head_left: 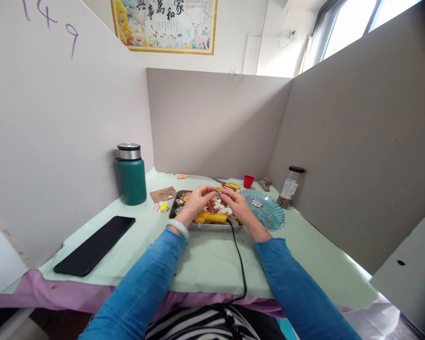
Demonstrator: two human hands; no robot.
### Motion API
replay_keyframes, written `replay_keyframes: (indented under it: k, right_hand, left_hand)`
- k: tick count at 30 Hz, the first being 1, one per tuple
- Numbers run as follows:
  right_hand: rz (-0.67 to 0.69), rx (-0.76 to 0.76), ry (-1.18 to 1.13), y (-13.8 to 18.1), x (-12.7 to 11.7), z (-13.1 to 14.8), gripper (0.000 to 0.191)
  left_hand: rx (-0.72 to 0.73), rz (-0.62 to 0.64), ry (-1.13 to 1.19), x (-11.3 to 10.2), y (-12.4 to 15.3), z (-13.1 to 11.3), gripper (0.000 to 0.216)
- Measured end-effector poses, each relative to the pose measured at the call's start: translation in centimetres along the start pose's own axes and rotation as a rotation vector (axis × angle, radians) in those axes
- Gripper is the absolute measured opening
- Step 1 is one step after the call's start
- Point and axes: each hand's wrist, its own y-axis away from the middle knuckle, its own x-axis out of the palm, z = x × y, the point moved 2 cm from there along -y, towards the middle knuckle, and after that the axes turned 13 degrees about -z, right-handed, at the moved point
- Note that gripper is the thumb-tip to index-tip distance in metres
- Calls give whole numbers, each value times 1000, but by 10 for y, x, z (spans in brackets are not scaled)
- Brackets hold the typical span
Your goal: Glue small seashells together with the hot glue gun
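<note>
My left hand [199, 200] and my right hand [235, 204] meet over a metal tray [212, 227] filled with several small shells and bits. The fingers of both hands are pinched together around a small piece that is too small to name. A yellow glue gun [211, 217] lies in the tray just under my hands, and its black cord [239, 262] runs toward me over the table edge. A pale bangle sits on my left wrist.
A green flask [131, 174] stands at the left, a black phone [95, 245] near the front left. A blue shell-shaped dish [265, 208], red cup [248, 181], scissors [228, 185] and a jar [289, 187] lie to the right. Grey partitions wall in the desk.
</note>
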Motion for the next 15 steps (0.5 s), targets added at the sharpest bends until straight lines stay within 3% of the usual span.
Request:
replay_keyframes:
  k: [15]
  right_hand:
    - [26, 2, -57, 2, 1, 5, 29]
  left_hand:
    - [-5, 74, 54, 0, 5, -5, 27]
